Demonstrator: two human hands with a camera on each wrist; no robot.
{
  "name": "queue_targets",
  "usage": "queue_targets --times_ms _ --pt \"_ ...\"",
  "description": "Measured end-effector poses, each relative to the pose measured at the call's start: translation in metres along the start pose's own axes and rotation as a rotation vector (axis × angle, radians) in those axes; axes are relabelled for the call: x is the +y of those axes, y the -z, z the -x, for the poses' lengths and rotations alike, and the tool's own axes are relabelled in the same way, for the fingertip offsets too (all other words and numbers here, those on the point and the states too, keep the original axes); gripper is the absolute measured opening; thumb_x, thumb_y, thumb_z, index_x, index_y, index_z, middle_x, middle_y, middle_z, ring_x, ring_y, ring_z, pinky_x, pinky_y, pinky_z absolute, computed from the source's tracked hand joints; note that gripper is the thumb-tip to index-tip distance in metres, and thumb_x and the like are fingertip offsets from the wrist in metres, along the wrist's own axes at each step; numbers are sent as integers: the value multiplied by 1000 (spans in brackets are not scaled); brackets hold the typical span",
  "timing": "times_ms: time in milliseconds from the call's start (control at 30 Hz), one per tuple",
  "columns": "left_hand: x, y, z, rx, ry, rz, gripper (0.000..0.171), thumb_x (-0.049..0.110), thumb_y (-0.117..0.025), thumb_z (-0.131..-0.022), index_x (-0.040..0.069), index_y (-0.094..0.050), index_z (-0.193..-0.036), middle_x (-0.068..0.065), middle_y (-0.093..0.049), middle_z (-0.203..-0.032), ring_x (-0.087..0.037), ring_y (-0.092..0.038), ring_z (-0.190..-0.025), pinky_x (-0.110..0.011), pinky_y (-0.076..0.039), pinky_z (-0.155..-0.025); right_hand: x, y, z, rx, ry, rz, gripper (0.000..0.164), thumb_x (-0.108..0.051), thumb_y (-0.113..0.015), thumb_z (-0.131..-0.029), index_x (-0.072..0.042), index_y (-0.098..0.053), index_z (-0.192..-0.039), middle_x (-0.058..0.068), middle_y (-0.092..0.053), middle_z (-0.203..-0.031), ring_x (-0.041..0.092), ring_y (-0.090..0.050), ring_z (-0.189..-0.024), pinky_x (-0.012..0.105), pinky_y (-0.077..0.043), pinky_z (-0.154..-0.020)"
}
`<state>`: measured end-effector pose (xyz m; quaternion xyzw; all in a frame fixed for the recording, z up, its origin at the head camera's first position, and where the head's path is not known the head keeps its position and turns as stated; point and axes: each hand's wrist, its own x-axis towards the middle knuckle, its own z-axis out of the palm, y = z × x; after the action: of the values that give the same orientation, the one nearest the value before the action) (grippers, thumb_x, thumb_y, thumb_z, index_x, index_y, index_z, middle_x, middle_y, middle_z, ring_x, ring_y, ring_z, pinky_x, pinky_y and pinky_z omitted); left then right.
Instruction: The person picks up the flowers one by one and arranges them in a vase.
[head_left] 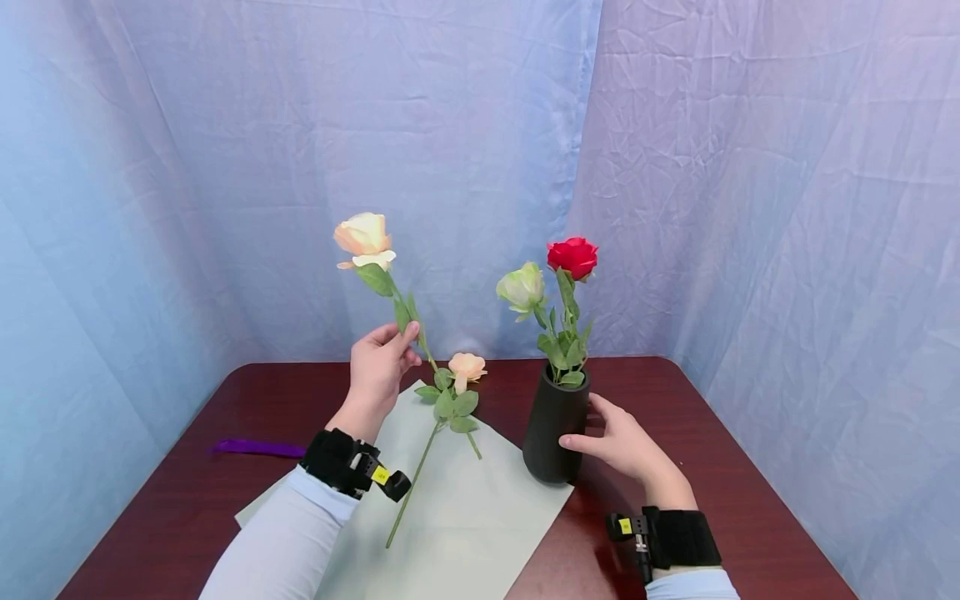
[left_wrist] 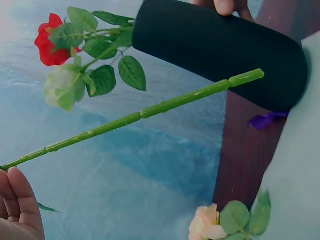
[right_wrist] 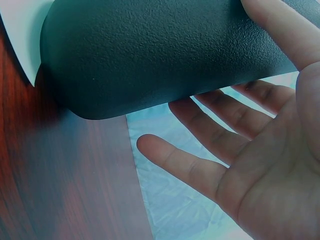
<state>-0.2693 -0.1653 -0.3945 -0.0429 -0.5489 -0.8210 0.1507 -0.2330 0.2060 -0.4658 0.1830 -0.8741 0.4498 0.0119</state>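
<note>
My left hand point(head_left: 378, 367) pinches the stem of a cream-peach rose point(head_left: 363, 236), which it holds up at a slant, bloom at the upper left. In the left wrist view, the bare lower stem point(left_wrist: 142, 114) crosses in front of the black vase point(head_left: 553, 433). My right hand point(head_left: 626, 442) holds that vase from the right, its thumb on the near side and fingers round the far side; the little finger stands off it in the right wrist view. The vase tilts slightly. It contains a red rose point(head_left: 572, 257) and a pale green-white rose point(head_left: 522, 286).
Another peach rose point(head_left: 467, 367) lies on a pale green paper sheet point(head_left: 457, 517) at the middle of the dark red table point(head_left: 277, 392). A purple ribbon point(head_left: 258, 448) lies at the left. Blue curtains point(head_left: 465, 150) hang behind and along the sides.
</note>
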Motion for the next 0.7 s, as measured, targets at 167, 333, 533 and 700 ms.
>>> queue_targets --times_ms 167,333,533,700 --pt "4 -7 1 13 -23 81 21 20 -80 -90 2 -71 -97 -4 -65 -77 -13 -58 -53 -27 -55 -61 0 0 0 -5 -4 -7 82 -35 -82 -88 -7 -41 -153 16 -55 -143 37 -54 -128 54 -50 -97" --pt "8 -12 5 9 -46 138 17 17 -81 -90 4 -70 -93 -2 -63 -70 -12 -57 -52 -27 -54 -59 0 0 0 -6 -3 -8 82 -35 -82 -88 -7 -41 -153 16 -55 -143 37 -54 -128 54 -50 -97" --pt "12 -16 4 13 -42 149 22 20 -81 -90 3 -72 -102 -3 -69 -78 -13 -57 -51 -26 -53 -57 1 0 0 -2 -3 1 81 -36 -82 -87 -7 -42 -152 16 -56 -142 37 -54 -128 54 -50 -97" --pt "18 -20 2 69 -41 207 21 19 -82 -88 5 -71 -99 -3 -73 -83 -11 -56 -48 -26 -53 -55 1 0 0 -5 -5 -2 81 -36 -82 -88 -7 -42 -152 16 -56 -142 37 -54 -128 54 -50 -97"
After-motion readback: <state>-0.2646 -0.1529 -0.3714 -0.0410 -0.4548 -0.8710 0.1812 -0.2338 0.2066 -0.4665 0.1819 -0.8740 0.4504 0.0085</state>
